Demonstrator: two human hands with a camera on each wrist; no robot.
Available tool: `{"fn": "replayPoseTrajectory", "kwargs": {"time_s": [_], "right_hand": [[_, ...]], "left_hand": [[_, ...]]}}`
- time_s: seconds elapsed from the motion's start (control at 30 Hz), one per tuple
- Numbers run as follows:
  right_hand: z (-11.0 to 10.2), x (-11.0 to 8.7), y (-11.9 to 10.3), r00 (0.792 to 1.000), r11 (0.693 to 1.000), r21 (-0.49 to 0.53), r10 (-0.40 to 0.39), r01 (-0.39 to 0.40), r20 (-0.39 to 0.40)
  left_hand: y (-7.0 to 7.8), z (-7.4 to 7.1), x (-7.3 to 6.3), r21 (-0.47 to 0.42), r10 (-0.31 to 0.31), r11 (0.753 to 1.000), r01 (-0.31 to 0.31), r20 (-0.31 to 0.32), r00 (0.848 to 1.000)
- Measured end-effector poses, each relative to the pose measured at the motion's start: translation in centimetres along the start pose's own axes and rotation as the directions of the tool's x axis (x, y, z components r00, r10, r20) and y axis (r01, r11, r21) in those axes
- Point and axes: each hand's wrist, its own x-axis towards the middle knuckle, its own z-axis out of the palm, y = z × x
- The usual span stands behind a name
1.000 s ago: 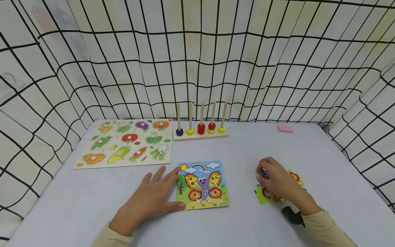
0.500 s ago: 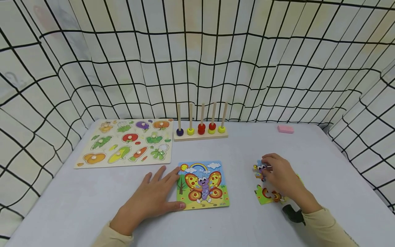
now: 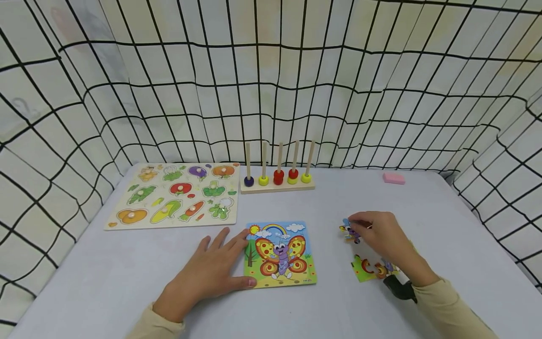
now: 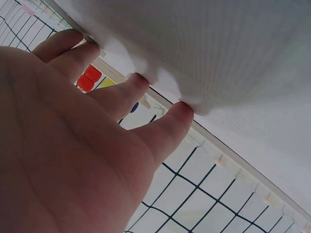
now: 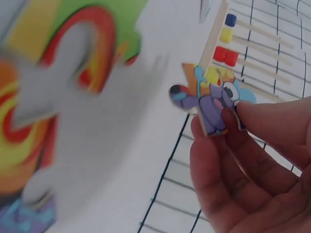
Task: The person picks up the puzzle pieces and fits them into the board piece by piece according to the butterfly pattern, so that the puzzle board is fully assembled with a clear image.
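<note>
A butterfly picture board (image 3: 280, 254) lies flat in the middle of the table in the head view. My left hand (image 3: 211, 268) rests at its left side, fingers spread, with thumb and a fingertip touching the edge. Further right, my right hand (image 3: 383, 235) pinches a jigsaw piece (image 5: 214, 104) between thumb and fingers. Part of a purple butterfly with a big eye is printed on that piece, and it is raised off the table. Below the right hand lie joined-looking jigsaw pieces (image 3: 366, 269) in green, red and orange, partly hidden by the hand.
A vegetable peg puzzle (image 3: 173, 195) lies at the back left. Beside it stands a bead rack (image 3: 277, 187) with upright wooden pegs. A pink block (image 3: 394, 178) sits at the back right. Black netting (image 3: 275, 84) surrounds the table. A dark object (image 3: 399, 288) is by the right wrist.
My right hand has lifted the jigsaw piece and moved it a little left, away from the other pieces. My left hand stays at the board's edge.
</note>
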Motion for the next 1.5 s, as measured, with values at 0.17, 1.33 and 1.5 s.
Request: {"fn": "replayPoseTrajectory", "kwargs": {"time_s": [0.17, 1.33, 1.5], "right_hand": [[0.7, 0.8, -1.1, 0.999, 0.998, 0.065, 0.005, -0.008, 0.051], [6.5, 3.3, -6.9, 0.961, 0.953, 0.304, -0.080, -0.005, 0.265], [7.2, 3.7, -7.4, 0.957, 0.960, 0.280, -0.059, -0.024, 0.285]], "left_hand": [[0.0, 0.0, 0.0, 0.007, -0.002, 1.000, 0.002, -0.003, 1.000], [0.1, -0.1, 0.0, 0.030, -0.001, 1.000, 0.001, -0.001, 1.000], [0.1, -0.1, 0.1, 0.023, -0.002, 1.000, 0.002, 0.001, 1.000]]}}
